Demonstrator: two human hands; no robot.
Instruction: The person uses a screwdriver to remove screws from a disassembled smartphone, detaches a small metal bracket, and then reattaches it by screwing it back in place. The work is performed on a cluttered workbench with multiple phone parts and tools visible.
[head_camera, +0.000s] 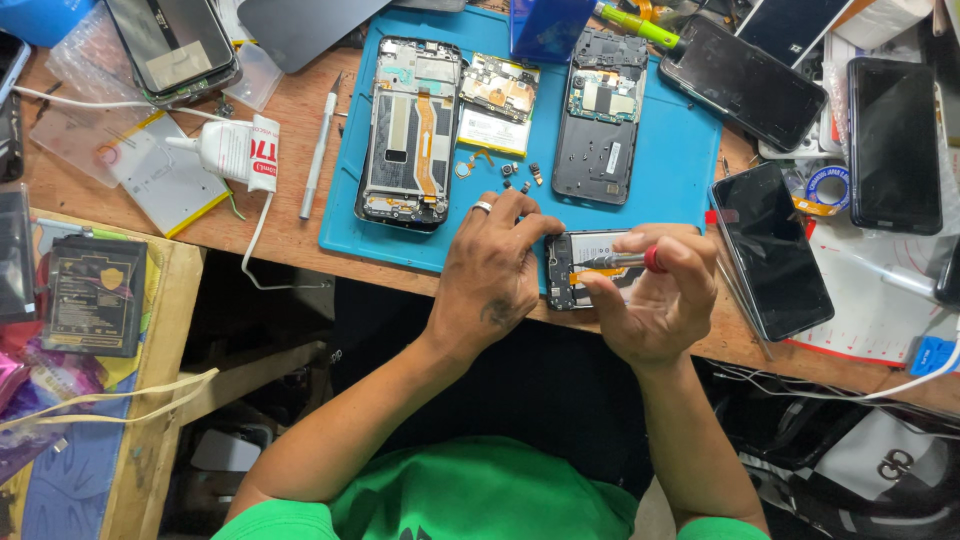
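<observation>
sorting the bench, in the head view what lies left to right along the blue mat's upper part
opened phone frame with orange flex cable → loose circuit board → dark phone back housing, all on the blue mat

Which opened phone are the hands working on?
The small opened phone at the mat's near edge, between both hands; the other two lie untouched farther up the blue mat.
</observation>
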